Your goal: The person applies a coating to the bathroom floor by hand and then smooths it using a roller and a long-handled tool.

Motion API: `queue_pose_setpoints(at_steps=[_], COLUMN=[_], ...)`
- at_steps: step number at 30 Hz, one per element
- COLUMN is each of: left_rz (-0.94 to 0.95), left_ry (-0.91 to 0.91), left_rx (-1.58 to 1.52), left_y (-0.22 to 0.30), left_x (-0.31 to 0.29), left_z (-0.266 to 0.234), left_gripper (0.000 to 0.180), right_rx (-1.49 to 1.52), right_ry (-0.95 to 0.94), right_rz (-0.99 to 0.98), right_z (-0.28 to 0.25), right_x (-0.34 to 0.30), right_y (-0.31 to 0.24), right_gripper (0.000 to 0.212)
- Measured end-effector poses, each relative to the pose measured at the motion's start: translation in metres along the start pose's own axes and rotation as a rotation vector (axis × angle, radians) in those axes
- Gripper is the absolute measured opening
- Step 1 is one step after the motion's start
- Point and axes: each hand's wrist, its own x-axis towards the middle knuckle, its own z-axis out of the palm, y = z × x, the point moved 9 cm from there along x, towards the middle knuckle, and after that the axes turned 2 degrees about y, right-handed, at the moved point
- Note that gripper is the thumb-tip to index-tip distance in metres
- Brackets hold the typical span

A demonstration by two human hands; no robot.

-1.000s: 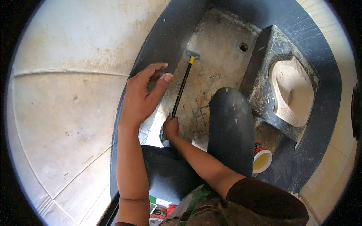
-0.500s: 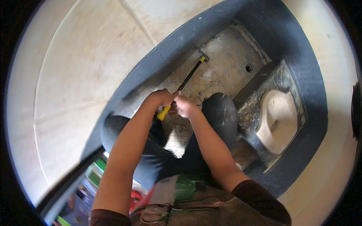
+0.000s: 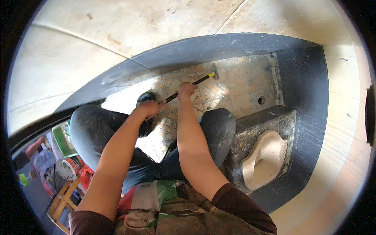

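Observation:
Both of my hands grip a long black tool (image 3: 195, 83) with a yellow tip. My left hand (image 3: 147, 108) holds the near end of the handle, just above my left knee. Farther along the shaft sits my right hand (image 3: 186, 89), closed around it. The yellow tip (image 3: 211, 75) reaches toward the base of the dark wall band (image 3: 219, 47) at the far edge of the patterned floor tiles (image 3: 235, 84). I am crouched, with my knees in dark trousers (image 3: 90, 129) over the tiles.
A raised dark plinth holds a cream squat toilet pan (image 3: 264, 158) at my right. A small floor drain hole (image 3: 261, 100) lies near it. Pale wall tiles (image 3: 117, 27) rise above the band. At lower left stand a green tub (image 3: 62, 139), a paint can (image 3: 68, 167) and a wooden stool (image 3: 62, 201).
The view has swung, so the floor now lies ahead of me. My hands have moved apart along the tool, and its yellow tip sits closer to the wall base.

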Motion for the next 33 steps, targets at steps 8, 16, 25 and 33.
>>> queue_pose_setpoints(at_steps=[8, 16, 25, 33], left_rz=[0.15, 0.141, 0.097, 0.184], left_ry=[0.074, 0.288, 0.215, 0.15], left_rx=[0.035, 0.018, -0.004, -0.083], left_y=[0.062, 0.006, -0.015, 0.041], left_x=[-0.001, 0.031, 0.071, 0.092], left_z=[-0.012, -0.002, 0.024, 0.058], left_gripper=[0.085, 0.081, 0.081, 0.08], right_rx=[0.019, -0.033, -0.226, -0.679], right_ry=[0.027, 0.083, 0.068, 0.224], right_rz=[-0.1, -0.108, -0.067, -0.421], right_z=[-0.039, -0.03, -0.009, -0.014], right_x=[0.049, 0.014, 0.041, 0.117], right_y=[-0.036, -0.034, -0.021, 0.002], right_gripper=[0.062, 0.055, 0.063, 0.056])
